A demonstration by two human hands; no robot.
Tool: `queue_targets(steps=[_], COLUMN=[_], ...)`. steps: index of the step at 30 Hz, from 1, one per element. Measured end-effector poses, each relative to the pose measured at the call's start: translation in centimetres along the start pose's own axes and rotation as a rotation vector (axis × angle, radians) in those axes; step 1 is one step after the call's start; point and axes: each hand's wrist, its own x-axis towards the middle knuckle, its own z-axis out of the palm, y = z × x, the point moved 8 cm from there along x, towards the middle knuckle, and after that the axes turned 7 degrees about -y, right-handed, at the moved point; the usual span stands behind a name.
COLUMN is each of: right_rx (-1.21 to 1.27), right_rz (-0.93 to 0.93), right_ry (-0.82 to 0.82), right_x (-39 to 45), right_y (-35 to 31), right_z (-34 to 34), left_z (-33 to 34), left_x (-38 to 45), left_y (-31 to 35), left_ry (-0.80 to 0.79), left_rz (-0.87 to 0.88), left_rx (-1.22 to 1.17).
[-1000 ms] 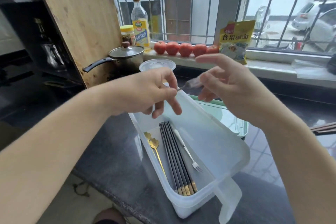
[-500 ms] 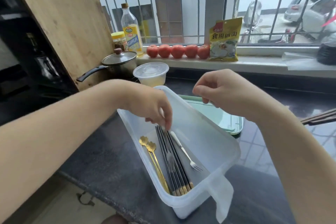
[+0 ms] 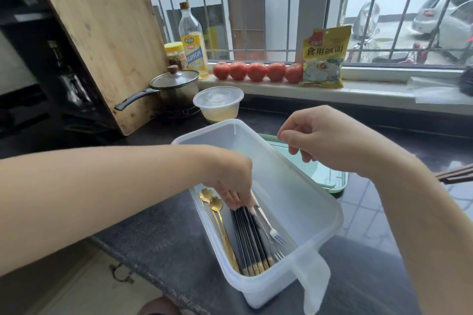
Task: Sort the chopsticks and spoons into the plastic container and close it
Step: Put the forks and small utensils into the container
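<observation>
Inside the translucent white rectangular plastic container [image 3: 302, 202], a bundle of black chopsticks with gold tips [image 3: 252, 240] is being pressed and evened out by the fingertips of the left hand [image 3: 230, 181], while the right hand [image 3: 322, 140] is being held loosely curled and empty above the far rim. The step is probably best done by the thin ends being nudged together, parallel to the container's long walls. The chopsticks' long axis is being kept lengthwise, gold tips pointing toward the person, between two gold flower-bowled spoons [image 3: 217, 215] and silver forks [image 3: 275, 240].
</observation>
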Motion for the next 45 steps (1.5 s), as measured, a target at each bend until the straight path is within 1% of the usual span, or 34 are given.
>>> queue_targets(steps=[3, 6, 10, 13, 16, 20, 22, 24, 26, 27, 28, 31, 32, 33, 34, 35, 37, 38, 39, 40, 42, 45], right_rx=[-0.009, -0.018, -0.024, -0.034, -0.042, -0.055, -0.071, -0.078, -0.073, -0.062, -0.047, 0.016, 0.06, 0.105, 0.14, 0.164, 0.218, 0.238, 0.248, 0.252, 0.182, 0.061], right_rz=[0.001, 0.0, 0.002, 0.001, 0.001, 0.003, 0.005, 0.006, -0.002, -0.008, -0.014, -0.049, -0.067, -0.089, -0.111, -0.127, -0.114, -0.083, -0.04, 0.008, 0.127, 0.335], right_ry=[-0.005, -0.004, -0.011, -0.016, -0.015, -0.017, -0.024, -0.023, -0.012, 0.004, 0.034, 0.199, 0.272, 0.349, 0.426, 0.504, 0.639, 0.684, 0.713, 0.726, 0.729, 0.693], right_x=[0.0, 0.1, 0.1, 0.1, 0.2, 0.4, 0.5, 0.4, 0.3, 0.2, 0.0, -0.6, -1.1, -1.9, -2.9, -4.2, -7.3, -8.8, -10.5, -12.3, -16.4, -24.1], right_y=[0.0, -0.2, -0.1, -0.1, -0.1, 0.0, 0.1, 0.2, 0.1, 0.0, -0.1, -0.8, -1.2, -1.6, -1.8, -1.8, -0.4, 0.9, 2.5, 4.2, 8.3, 14.4], right_z=[0.1, 0.1, 0.3, 0.4, 0.4, 0.6, 0.9, 0.9, 0.6, 0.4, 0.0, -1.6, -2.3, -3.3, -4.4, -5.8, -8.7, -10.0, -10.9, -11.4, -11.3, -9.4], left_z=[-0.9, -1.3, -0.8, -0.4, -0.7, -1.7, -0.6, 0.8, 0.7, 0.0, -1.1, -4.9, -5.2, -5.0, -4.3, -3.4, -1.2, 0.2, 1.8, 3.8, 8.5, 15.1], left_x=[-0.1, -0.5, -0.6, -0.5, -1.2, -3.8, -5.0, -5.7, -6.7, -7.6, -8.8, -14.0, -15.8, -17.2, -18.3, -19.0, -19.5, -19.2, -18.9, -18.3, -15.9, -8.8], left_y=[-0.3, -0.1, 0.5, 0.5, 1.3, 3.9, 5.1, 5.5, 5.6, 5.8, 6.2, 8.0, 9.0, 10.1, 11.5, 13.1, 16.6, 18.2, 19.6, 20.9, 22.4, 23.9], left_ry=[0.057, 0.077, 0.029, 0.005, 0.034, 0.11, 0.081, 0.041, 0.091, 0.156, 0.255, 0.675, 0.79, 0.864, 0.884, 0.857, 0.717, 0.641, 0.6, 0.6, 0.621, 0.538], left_rz=[-0.014, -0.013, -0.011, -0.026, -0.029, 0.069, 0.123, 0.132, 0.14, 0.155, 0.186, 0.381, 0.451, 0.516, 0.584, 0.665, 0.844, 0.909, 0.967, 1.012, 1.033, 0.89], left_rx=[-0.091, -0.178, -0.272, -0.242, -0.097, 0.258, 0.441, 0.592, 0.646, 0.632, 0.578, 0.291, 0.23, 0.177, 0.1, -0.023, -0.418, -0.645, -0.814, -0.903, -0.956, -0.965])
